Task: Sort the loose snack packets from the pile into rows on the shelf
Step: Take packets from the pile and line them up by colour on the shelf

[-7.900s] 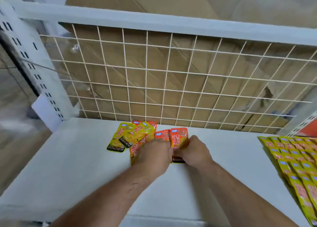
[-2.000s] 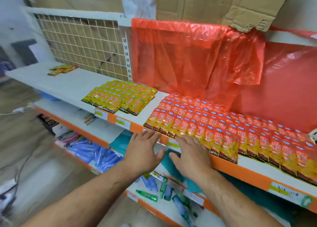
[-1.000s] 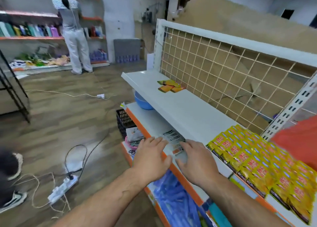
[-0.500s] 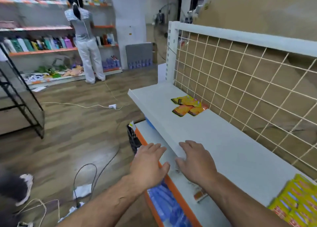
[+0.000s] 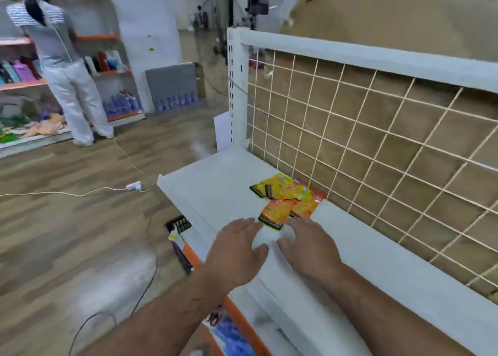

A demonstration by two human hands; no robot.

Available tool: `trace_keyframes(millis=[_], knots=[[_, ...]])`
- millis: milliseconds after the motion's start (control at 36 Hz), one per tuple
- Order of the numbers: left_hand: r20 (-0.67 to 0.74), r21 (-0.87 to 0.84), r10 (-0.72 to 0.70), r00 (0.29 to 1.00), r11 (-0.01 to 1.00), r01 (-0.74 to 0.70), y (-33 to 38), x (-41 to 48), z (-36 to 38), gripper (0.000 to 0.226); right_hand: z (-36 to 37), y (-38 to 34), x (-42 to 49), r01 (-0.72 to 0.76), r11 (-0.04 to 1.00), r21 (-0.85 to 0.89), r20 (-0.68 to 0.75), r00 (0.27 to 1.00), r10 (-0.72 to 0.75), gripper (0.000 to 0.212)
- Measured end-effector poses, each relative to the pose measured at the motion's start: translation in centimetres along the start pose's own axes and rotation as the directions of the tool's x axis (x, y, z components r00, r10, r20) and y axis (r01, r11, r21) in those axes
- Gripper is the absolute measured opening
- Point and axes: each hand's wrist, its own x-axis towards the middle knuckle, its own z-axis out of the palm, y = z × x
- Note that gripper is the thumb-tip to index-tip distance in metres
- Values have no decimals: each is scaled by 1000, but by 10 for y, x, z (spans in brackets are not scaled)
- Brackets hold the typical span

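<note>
A small pile of loose snack packets point(image 5: 288, 198), yellow ones on top of orange ones, lies on the white shelf point(image 5: 377, 258) close to the wire grid back. My left hand point(image 5: 237, 250) and my right hand point(image 5: 307, 245) hover side by side over the shelf just in front of the pile, palms down, fingers spread and holding nothing. The fingertips of both hands are almost at the nearest orange packet point(image 5: 275, 215). The sorted rows of packets are out of view.
A white wire grid point(image 5: 363, 151) with cardboard behind it backs the shelf. A lower shelf with an orange edge point(image 5: 237, 315) juts out below. Cables and a power strip point(image 5: 133, 186) lie on the wooden floor. A person point(image 5: 64, 67) stands at far shelves on the left.
The view has swung left from the sorted rows toward the shelf's end. Both hands, open and unladen, have moved along the shelf edge up to the loose pile.
</note>
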Motion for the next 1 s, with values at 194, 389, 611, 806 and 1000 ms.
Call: trace_keyframes(millis=[194, 389, 611, 806, 1000], knots=[[91, -44, 140, 986, 990, -136, -37, 86, -6, 47, 14, -14, 63, -249, 962, 109, -147, 953, 263, 29], [142, -51, 261, 955, 965, -257, -61, 153, -7, 52, 21, -21, 95, -422, 901, 99, -109, 896, 431, 57], [238, 42, 323, 916, 939, -342, -69, 188, 7, 45, 24, -27, 106, -497, 867, 8, -12, 867, 498, 66], [131, -218, 327, 936, 930, -295, -79, 196, 14, 13, 27, -30, 109, -562, 819, 118, -69, 818, 572, 49], [173, -240, 170, 970, 962, -126, -73, 195, 10, 36, 29, -33, 111, -613, 763, 202, -149, 751, 643, 37]])
